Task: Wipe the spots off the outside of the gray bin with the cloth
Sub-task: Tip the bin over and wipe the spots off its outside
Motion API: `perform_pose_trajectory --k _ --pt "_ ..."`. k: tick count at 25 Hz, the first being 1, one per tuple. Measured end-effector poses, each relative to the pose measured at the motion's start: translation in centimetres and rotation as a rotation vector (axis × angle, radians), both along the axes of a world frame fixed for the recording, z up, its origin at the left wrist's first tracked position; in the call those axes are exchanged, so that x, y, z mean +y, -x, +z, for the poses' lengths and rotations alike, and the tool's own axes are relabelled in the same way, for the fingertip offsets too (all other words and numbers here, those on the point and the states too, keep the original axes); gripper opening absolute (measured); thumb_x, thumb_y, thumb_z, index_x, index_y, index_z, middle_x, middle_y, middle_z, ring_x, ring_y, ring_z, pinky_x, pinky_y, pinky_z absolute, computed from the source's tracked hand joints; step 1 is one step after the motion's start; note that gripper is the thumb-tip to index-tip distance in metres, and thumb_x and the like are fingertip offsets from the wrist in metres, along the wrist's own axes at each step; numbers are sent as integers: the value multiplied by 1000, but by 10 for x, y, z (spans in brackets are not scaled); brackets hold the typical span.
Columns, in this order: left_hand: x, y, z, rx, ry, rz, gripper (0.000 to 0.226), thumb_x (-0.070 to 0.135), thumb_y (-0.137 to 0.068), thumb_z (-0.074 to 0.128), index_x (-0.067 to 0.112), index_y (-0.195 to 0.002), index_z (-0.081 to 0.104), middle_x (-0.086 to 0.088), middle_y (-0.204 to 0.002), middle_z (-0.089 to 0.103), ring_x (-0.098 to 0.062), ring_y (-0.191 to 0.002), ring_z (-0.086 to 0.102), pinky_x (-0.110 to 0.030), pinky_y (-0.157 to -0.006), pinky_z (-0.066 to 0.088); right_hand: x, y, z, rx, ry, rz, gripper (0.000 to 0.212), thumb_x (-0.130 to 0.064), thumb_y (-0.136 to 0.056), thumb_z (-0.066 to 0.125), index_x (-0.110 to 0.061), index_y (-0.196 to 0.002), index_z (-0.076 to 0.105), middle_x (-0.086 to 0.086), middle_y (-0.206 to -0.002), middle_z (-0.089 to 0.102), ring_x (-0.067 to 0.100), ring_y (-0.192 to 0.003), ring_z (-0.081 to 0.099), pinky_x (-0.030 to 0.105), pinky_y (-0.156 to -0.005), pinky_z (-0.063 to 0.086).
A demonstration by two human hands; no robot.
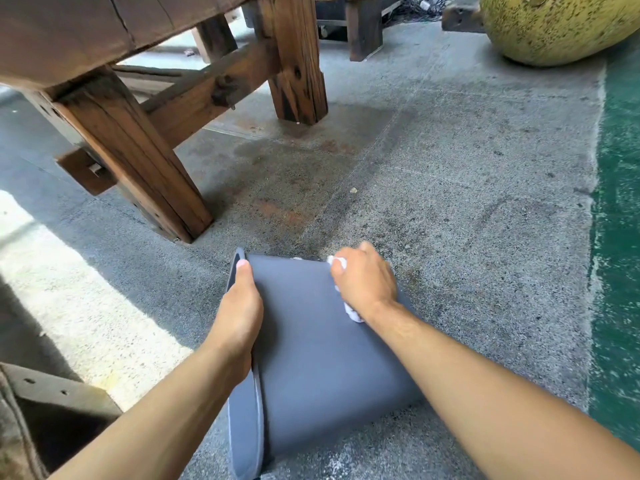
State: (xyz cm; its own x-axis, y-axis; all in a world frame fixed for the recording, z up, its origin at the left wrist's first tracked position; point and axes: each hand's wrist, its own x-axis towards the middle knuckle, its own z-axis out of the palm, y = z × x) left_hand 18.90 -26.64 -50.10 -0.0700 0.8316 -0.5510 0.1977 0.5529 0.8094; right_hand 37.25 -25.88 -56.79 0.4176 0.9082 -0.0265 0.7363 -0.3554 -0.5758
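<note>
Floor: rough grey concrete floor (450, 161), stained rusty brown near the middle, with a strip of green paint (620, 202) running along its right edge and a sunlit patch at the left.
Background: heavy dark-brown wooden bench (138, 109) on thick square legs stands at the upper left; a large rounded yellow-green speckled pot (554, 26) sits at the upper right.
Bin: smooth grey plastic bin (318, 358) lies on its side on the floor, close in front of the person, its rimmed mouth turned to the left and its base to the right.
Left hand: the left hand (239, 313) is clasped over the bin's rim, thumb stretched along the top edge, fingers curled out of sight on the far side.
Right hand: the right hand (363, 282) is closed on a crumpled white cloth (353, 313), pressing it against the upturned side of the bin near the far right corner, by the base.
Cloth: bits of it poke out above the knuckles and below the wrist; the rest is hidden under the palm.
Spots: none can be made out on the visible grey side.
Forearms: both bare, reaching in from the bottom of the view.
</note>
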Motion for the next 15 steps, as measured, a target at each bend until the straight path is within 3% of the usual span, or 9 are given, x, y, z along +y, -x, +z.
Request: perform_pose_trajectory --k 4,8,12,15 --pt "-2 5 2 25 2 64 74 74 -93 35 11 -119 66 -4 -119 73 -26 -113 67 -48 -111 44 -16 -49 -35 2 99 -193 29 -31 -94 47 -21 -102 73 12 -111 61 36 -92 65 36 -74 47" --pt "-1 1 3 -64 4 20 69 71 -94 41 15 -107 80 -3 -106 82 -20 -97 77 -40 -101 52 -40 -77 -52 148 168 -384 29 -33 -85 53 -19 -94 77 13 -97 75 35 -84 68 35 -74 58" --pt "-2 -4 6 -127 39 -67 78 74 -94 32 13 -104 79 -7 -104 82 -23 -104 75 -38 -107 48 -52 -70 -28 52 -47 -355 27 -41 -92 54 -29 -103 76 1 -94 56 29 -79 57 31 -69 45" --pt "-3 -8 8 -190 64 -83 81 74 -95 32 11 -107 79 -10 -109 81 -25 -106 75 -41 -110 46 -50 -42 14 101 -261 -167 24 -45 -91 57 -38 -107 74 -5 -93 55 26 -78 65 32 -69 52"
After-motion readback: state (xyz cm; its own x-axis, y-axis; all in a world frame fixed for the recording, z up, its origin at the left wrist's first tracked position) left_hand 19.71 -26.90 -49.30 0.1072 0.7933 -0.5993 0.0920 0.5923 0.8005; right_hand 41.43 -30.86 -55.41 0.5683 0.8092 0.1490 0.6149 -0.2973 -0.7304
